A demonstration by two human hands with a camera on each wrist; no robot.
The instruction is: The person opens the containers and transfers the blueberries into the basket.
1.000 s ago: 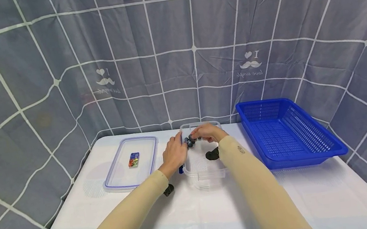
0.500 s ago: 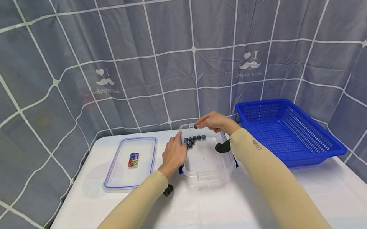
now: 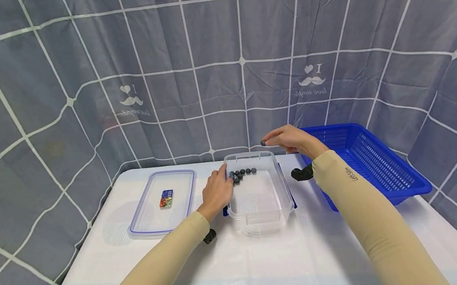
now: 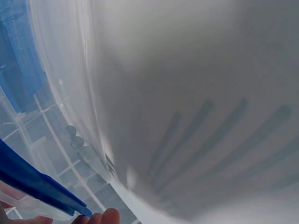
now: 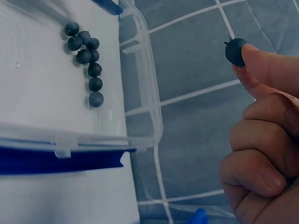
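Observation:
A clear plastic container with blue side clips stands uncovered on the table. Several blueberries lie in it, clustered toward its far left, and the right wrist view shows them in a bent row. At the container's left wall, my left hand grips the side; its fingertips appear beside the blue clip in the left wrist view. Raised beyond the container's far right corner, my right hand pinches a single blueberry between thumb and index finger, its other fingers curled.
Left of the container lies a clear lid with a blue seal and a small printed label. A blue perforated basket sits on the right, partly behind my right forearm. A grey checked curtain hangs behind the white table.
My right hand has lifted a blueberry out of the container and moved up and right toward the blue basket. The left hand stays at the container's left side.

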